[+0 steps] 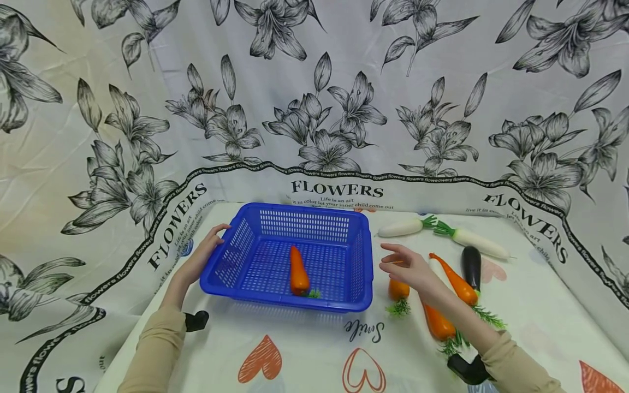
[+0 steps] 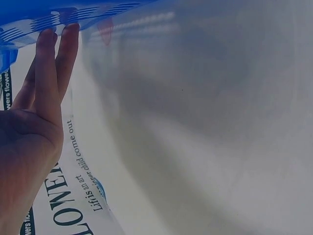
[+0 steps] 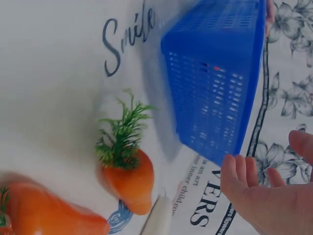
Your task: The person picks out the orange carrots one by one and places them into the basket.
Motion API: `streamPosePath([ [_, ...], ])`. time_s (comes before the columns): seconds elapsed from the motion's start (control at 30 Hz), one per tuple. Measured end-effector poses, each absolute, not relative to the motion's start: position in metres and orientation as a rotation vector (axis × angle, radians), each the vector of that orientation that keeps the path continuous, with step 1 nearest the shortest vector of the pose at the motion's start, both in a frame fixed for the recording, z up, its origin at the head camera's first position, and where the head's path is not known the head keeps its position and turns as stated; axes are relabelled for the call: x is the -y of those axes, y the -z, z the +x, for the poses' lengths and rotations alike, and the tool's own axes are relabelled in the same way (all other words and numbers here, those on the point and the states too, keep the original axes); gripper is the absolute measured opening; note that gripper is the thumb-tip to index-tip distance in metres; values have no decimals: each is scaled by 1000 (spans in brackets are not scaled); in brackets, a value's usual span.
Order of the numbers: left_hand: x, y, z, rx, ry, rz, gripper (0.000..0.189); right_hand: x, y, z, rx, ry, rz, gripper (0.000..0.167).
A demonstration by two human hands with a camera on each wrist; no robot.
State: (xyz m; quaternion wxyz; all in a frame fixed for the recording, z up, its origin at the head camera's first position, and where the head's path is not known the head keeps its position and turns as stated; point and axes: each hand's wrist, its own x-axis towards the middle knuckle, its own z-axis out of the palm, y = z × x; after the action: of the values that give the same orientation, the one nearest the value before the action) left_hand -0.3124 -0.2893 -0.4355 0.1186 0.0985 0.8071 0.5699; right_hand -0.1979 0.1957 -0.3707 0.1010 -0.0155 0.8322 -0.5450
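Note:
A blue plastic basket stands left of centre in the head view, with one orange carrot inside. My left hand is at the basket's left side. Its fingers are extended in the left wrist view, fingertips right at the slotted blue wall. My right hand hovers off the basket's right side, fingers loosely bent and holding nothing. Below it lies a short carrot with green leaves, partly hidden by the hand. In the right wrist view the palm and fingers overlap the basket's lower corner.
Two white radishes with green tops lie at the back right. Beside my right forearm are another carrot, a long carrot and a dark eggplant. A flower-printed curtain hangs behind the table.

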Motion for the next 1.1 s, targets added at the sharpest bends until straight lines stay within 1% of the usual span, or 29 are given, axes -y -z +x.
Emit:
streamPosePath([
  [0.47,290,437,-313,-2367,-1661,285,45,-230,382,-203,-2519,1559,-26,63],
  [0.67,288,435,-311,-2367,-1660,289,45,-238,392,-207,-2516,1531,131,63],
  [0.9,288,436,-310,-2358,-1673,301,46,-242,402,-210,-2450,1528,236,69],
  [1.1,288,436,-309,-2358,-1681,320,45,-238,412,-212,-2417,1539,290,66],
])
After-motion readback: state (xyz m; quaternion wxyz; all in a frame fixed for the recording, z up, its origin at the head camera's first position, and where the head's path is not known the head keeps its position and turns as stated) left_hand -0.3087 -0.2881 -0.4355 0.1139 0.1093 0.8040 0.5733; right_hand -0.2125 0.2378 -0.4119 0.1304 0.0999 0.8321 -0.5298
